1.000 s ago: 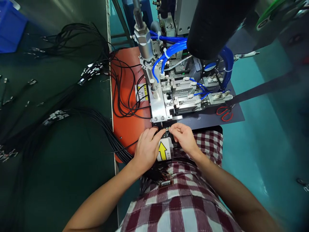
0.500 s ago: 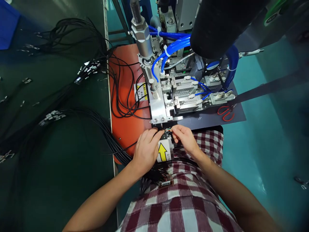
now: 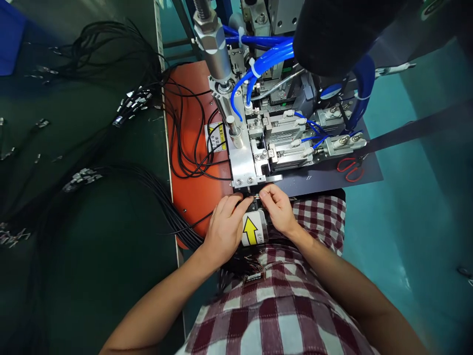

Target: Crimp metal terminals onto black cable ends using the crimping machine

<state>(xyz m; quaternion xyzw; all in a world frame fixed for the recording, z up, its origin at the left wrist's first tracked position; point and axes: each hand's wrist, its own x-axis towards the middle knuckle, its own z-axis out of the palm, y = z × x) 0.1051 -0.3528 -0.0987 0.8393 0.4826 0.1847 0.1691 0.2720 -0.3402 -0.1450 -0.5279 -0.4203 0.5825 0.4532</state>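
At the front of the machine [image 3: 243,165], both hands meet over a small dark fixture. My left hand [image 3: 226,224] is closed, its thumb and index finger pressing on the end of a black cable [image 3: 197,223] that runs in from the left beneath the palm. Thin wire ends [image 3: 256,196] show in the narrow gap between the hands. Pinched together, the thumb and index finger of my right hand [image 3: 279,209] hold those wires from the right; the tips hide most of them. Just below lies a white label with a yellow arrow [image 3: 251,230].
An orange plate [image 3: 192,197] carries looped black cables [image 3: 181,148]. Cable bundles with metal-tipped connectors [image 3: 135,104] cover the dark table at left. Blue air hoses [image 3: 275,56] and cylinders rise behind the hands. Red-handled scissors [image 3: 350,170] lie on the grey plate at right.
My right hand has shifted slightly left and up, its fingers closer to the left hand's fingertips. The coloured wires are less visible. My left hand stays almost in place.
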